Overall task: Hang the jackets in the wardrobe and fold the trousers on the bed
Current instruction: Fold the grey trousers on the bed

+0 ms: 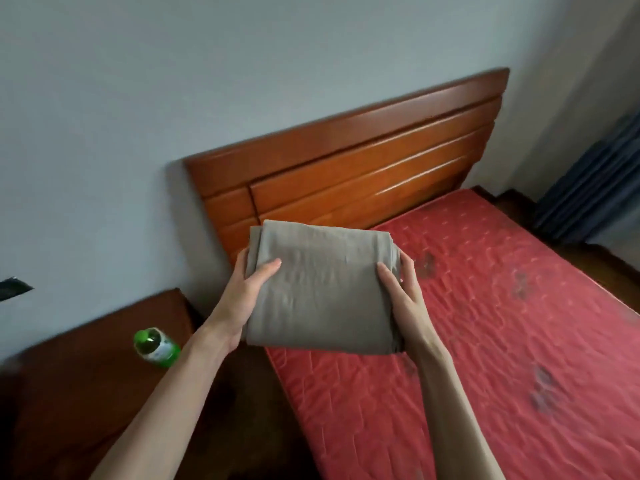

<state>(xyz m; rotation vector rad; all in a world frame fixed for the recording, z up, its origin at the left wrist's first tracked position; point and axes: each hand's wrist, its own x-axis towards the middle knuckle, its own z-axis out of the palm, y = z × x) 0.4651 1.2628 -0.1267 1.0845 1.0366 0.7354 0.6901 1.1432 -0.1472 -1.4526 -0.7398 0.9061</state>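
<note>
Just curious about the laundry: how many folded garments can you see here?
1: a grey folded garment, held between the left hand and right hand over the red mattress. Others may lie out of view.

Both arms outstretched; left hand [247, 292], right hand [403, 292] gripping, thumbs on top.

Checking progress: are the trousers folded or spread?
Folded: the trousers form a compact layered rectangle, gripped by left hand and right hand.
</note>
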